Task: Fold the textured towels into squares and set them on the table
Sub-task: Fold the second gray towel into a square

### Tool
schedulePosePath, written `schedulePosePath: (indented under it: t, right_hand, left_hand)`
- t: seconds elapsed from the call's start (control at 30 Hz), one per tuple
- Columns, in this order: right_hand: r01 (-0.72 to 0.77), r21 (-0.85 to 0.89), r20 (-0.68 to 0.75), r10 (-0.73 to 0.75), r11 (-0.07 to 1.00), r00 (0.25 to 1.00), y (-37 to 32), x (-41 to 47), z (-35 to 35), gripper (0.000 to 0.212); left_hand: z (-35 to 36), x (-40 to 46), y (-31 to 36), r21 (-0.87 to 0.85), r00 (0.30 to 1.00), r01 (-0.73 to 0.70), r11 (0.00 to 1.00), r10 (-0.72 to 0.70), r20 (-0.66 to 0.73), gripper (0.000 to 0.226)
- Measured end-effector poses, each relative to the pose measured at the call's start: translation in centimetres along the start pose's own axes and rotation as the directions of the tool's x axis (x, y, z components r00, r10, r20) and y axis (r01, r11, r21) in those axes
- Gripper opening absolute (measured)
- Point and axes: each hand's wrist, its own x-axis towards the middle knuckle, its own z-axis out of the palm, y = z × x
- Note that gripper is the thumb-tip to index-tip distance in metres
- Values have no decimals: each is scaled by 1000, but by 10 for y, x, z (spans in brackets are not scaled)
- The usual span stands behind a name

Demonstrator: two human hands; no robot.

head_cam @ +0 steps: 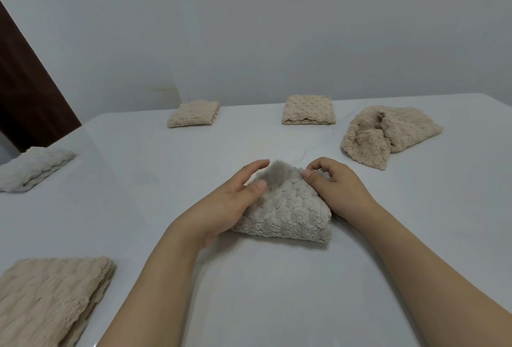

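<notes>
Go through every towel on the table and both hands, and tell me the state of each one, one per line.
Grey towel: folded, held by both hands, on the table.
Left hand: fingers straight, resting on the towel.
Right hand: curled, pinching the far edge.
Crumpled beige towel: unfolded, in a heap.
Far left beige towel: folded.
Far middle beige towel: folded.
White towel: folded.
Near left beige towel: folded.
</notes>
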Motion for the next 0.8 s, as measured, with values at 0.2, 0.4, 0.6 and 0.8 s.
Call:
schedulePosePath:
  t: [0.2,0.4,0.6,0.8]
  right_hand:
    - [2,-76,17,-1,997,1000,2,1,1,15]
    - [4,-71,27,-2,997,1000,3,0,2,17]
    - [32,-71,56,-28,997,998,3,2,1,35]
    - [-27,31,59,25,999,998,4,1,2,23]
  left_hand:
    - [9,14,-6,220,970,-9,975,62,-235,44]
    - [11,20,-10,24,916,38,999,-25,-399,40]
    - [11,30,-12,-9,817,45,999,-42,-576,23]
    - [11,26,-8,-56,936,39,998,-56,-348,20]
